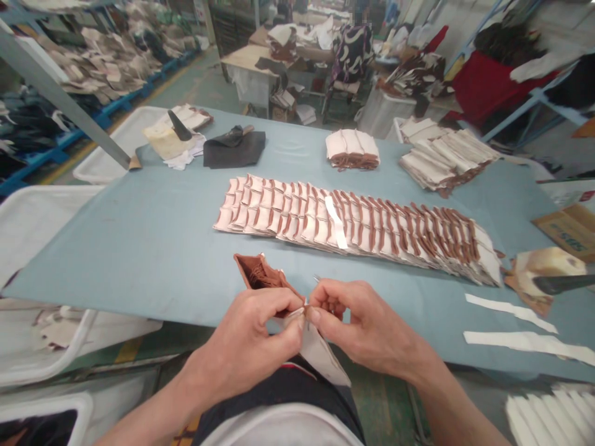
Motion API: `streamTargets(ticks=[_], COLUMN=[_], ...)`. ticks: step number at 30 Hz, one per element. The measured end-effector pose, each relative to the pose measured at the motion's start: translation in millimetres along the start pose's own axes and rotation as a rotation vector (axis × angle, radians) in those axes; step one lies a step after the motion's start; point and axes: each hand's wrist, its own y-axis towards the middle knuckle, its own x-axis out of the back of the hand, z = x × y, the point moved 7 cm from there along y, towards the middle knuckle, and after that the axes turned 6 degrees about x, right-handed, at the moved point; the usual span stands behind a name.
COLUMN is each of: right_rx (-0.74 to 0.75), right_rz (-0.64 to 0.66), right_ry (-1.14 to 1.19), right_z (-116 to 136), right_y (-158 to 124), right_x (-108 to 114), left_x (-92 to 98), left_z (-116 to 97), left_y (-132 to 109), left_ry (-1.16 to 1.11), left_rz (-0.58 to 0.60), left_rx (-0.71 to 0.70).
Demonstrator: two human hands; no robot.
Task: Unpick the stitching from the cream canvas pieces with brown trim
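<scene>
At the table's near edge, my left hand (pixel 267 328) pinches a sewn brown-and-cream fabric piece (pixel 260 272) between thumb and fingers. The brown side with loose folds rests on the table to the left, while a cream flap (pixel 325 359) hangs below my hands. My right hand (pixel 357 322) is closed, its thumb and forefinger pinching the same piece's edge right beside the left fingertips. A small metal tip (pixel 317 279) pokes out beyond the right hand's curled fingers; the rest of it is hidden.
A long overlapping row of cream-and-brown pieces (pixel 297 214) lies across the blue table (pixel 153 229), a white strip (pixel 335 223) on it. Stacks (pixel 352 148) stand behind. Right are white strips (pixel 525 337) and a dark-pointed stand (pixel 548 272). White bins (pixel 51 198) line the left; a person (pixel 351 52) sits beyond.
</scene>
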Motion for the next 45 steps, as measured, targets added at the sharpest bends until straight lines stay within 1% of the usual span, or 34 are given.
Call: streamTargets(ticks=[2, 5, 8, 10, 13, 16, 18, 21, 24, 28, 30, 34, 37, 42, 45], right_rx=[-0.047, -0.146, -0.224, -0.252, -0.274, -0.247, -0.207, -0.158, -0.131, -0.099, -0.104, -0.162, -0.169, -0.146, -0.114], right_rz=[0.037, 0.101, 0.165, 0.198, 0.23, 0.198, 0.144, 0.086, 0.067, 0.008, -0.014, -0.023, -0.03, -0.01, 0.006], right_ry=[0.072, 0.187, 0.265, 0.291, 0.274, 0.183, 0.085, -0.035, -0.05, -0.039, 0.01, 0.171, 0.196, 0.302, 0.359], right_z=[-6, -16, -22, -24, -25, -23, -20, -13, -8, -4, -4, -7, -7, -10, -9], right_y=[1, 2, 1, 1, 2, 3, 4, 3, 1, -4, -6, -12, -15, -17, -19], right_x=[-5, -13, -19, -21, -26, -27, -25, -20, -19, -20, -21, -24, -25, -29, -29], left_x=[-1.8, -7.5, -12.3, -13.7, -15.8, -18.9, -18.5, -16.3, -16.4, -15.3, -14.8, -14.6, -14.8, -12.1, -9.1], left_z=[5, 15, 23, 30, 43, 50, 52, 50, 46, 48, 49, 47, 47, 43, 41], left_y=[3, 6, 6, 6, 4, 0, -2, -2, -3, -4, -6, -9, -12, -16, -17], left_ry=[-0.099, -0.259, -0.378, -0.391, -0.347, -0.356, -0.36, -0.336, -0.334, -0.354, -0.38, -0.411, -0.41, -0.438, -0.43], left_rz=[0.031, 0.13, 0.221, 0.254, 0.298, 0.348, 0.315, 0.207, 0.141, 0.089, 0.08, 0.087, 0.107, 0.152, 0.155], left_rx=[0.049, 0.128, 0.159, 0.18, 0.239, 0.271, 0.273, 0.25, 0.233, 0.251, 0.266, 0.257, 0.261, 0.272, 0.254])
